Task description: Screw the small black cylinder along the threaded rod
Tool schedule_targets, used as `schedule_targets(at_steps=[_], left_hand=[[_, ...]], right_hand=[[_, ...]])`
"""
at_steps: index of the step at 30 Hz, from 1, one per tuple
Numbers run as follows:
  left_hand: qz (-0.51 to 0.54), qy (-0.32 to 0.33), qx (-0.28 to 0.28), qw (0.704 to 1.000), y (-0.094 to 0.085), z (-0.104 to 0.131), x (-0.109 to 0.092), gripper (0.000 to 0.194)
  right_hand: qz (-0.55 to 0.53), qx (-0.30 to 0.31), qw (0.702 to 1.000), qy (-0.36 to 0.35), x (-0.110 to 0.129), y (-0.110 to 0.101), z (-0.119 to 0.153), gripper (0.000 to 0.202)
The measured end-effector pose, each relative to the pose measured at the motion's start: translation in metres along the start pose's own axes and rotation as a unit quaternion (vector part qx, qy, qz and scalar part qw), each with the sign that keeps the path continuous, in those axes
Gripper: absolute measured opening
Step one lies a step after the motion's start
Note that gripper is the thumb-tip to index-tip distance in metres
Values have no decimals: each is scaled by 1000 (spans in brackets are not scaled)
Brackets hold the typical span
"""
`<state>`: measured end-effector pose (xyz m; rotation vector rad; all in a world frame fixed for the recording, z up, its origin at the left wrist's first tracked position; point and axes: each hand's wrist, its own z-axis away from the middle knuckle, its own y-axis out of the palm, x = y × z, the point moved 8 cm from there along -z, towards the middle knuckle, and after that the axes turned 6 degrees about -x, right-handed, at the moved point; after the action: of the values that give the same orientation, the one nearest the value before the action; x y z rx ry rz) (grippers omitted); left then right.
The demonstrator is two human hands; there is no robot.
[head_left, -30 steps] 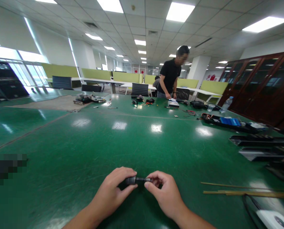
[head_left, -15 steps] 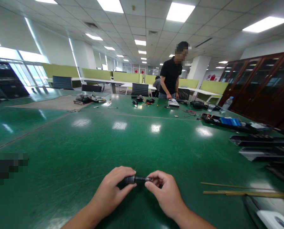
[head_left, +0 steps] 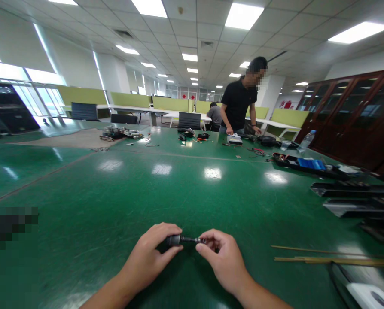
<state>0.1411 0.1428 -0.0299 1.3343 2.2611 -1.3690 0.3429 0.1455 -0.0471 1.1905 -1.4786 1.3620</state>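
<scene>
Low in the head view, my left hand [head_left: 150,253] is wrapped round the thick end of a black cylindrical tool [head_left: 174,240]. A thin dark shaft [head_left: 188,240] runs from it to the right, above the green table [head_left: 140,193]. My right hand [head_left: 226,259] pinches the metallic tip [head_left: 201,240] of that shaft between thumb and forefinger. Its other fingers are curled behind, partly hidden. The tool lies roughly level between both hands.
Thin yellowish rods [head_left: 324,260] and a white device [head_left: 369,295] lie at the right. Beyond them are black metal channels [head_left: 349,207] and a tray with blue packs [head_left: 311,164]. A person in black [head_left: 239,103] stands across the table, hands near a box [head_left: 234,140].
My left hand and the thick end have shifted slightly left and up. My right hand is nearly still. The person across has leaned right, one hand reaching out to the right.
</scene>
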Motion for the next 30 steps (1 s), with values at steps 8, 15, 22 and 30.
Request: schedule_targets(at_steps=[8,15,22,30], left_hand=[[1,10,-9,1000,-2,-2,-1,28],[3,1,-9,1000,-4,-3,-2,27],[-9,-11,-11,1000,-4,-3,2,30],[-19,-166,-82,983,-25,-11,31,39]], right_hand=[[0,-3,1000,0,1,-1,0,13],[3,-5,1000,-3,0,-1,0,13],[-21,-4,1000,13,-2,-1,-1,19],[-170,-14,984,55,-15,-4,-7,53]])
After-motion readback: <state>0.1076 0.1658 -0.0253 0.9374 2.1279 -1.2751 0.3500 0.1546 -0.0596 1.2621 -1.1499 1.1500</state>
